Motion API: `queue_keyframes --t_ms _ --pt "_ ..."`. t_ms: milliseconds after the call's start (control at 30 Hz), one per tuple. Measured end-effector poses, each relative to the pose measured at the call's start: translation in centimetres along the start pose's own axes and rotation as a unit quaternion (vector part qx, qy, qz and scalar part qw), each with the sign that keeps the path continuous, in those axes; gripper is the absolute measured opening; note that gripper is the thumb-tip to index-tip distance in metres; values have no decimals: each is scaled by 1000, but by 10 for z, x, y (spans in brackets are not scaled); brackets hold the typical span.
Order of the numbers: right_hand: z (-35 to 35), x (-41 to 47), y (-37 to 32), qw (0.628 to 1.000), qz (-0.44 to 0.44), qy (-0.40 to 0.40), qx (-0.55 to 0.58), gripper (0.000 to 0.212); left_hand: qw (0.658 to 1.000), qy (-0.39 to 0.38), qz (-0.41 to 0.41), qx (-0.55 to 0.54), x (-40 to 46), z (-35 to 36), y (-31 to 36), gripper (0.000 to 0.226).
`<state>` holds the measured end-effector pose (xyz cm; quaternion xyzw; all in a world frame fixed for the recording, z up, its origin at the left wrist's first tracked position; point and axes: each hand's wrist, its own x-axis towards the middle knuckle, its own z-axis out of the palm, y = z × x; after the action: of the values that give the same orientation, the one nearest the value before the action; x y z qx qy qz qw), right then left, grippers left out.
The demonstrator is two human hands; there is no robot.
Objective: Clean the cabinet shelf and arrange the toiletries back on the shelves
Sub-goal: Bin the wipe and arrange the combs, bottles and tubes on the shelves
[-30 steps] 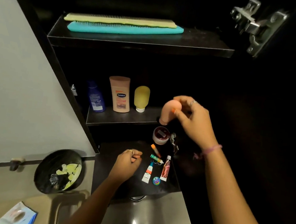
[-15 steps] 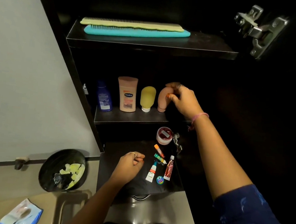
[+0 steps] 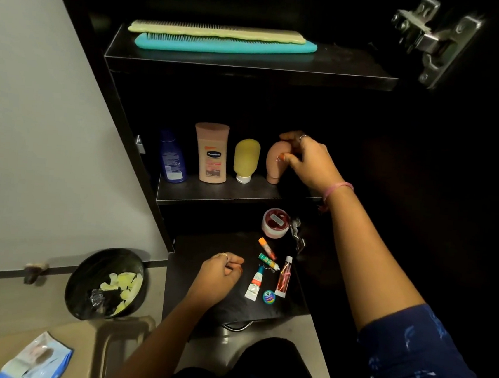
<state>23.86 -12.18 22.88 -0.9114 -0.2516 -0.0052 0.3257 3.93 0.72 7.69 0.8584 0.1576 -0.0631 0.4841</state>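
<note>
My right hand (image 3: 309,161) grips a peach tube (image 3: 275,167) that stands cap-down on the middle shelf (image 3: 211,192), to the right of a yellow tube (image 3: 246,159), a peach lotion bottle (image 3: 211,153) and a blue bottle (image 3: 171,158). My left hand (image 3: 219,272) rests on the bottom shelf (image 3: 194,244) with its fingers curled, holding nothing I can see. Beside it lie several small tubes (image 3: 268,268), a tiny round tin (image 3: 268,296) and a red-lidded jar (image 3: 275,223). Two combs (image 3: 226,41) lie on the top shelf.
A black bin (image 3: 105,284) with scraps stands on the floor at the left. The open cabinet door (image 3: 33,137) fills the left side. A blue wipes packet (image 3: 36,360) lies at the bottom left. A metal hinge (image 3: 433,39) sits at the top right.
My right hand carried the peach tube up from above the bottom shelf and set it upright on the middle shelf beside the yellow tube. The left hand stayed put.
</note>
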Motion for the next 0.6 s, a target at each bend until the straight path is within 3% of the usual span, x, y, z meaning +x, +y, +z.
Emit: queue_keyframes --t_ms 333,467,600 --pt "-7 -18 6 999 13 16 43 56 1000 -4 -13 -10 3 6 0 26" --pt "12 -60 16 983 37 133 118 41 1000 -8 -24 -8 7 13 -2 26" --pt "64 -118 42 947 171 176 209 18 999 -15 -34 8 14 23 -4 26"
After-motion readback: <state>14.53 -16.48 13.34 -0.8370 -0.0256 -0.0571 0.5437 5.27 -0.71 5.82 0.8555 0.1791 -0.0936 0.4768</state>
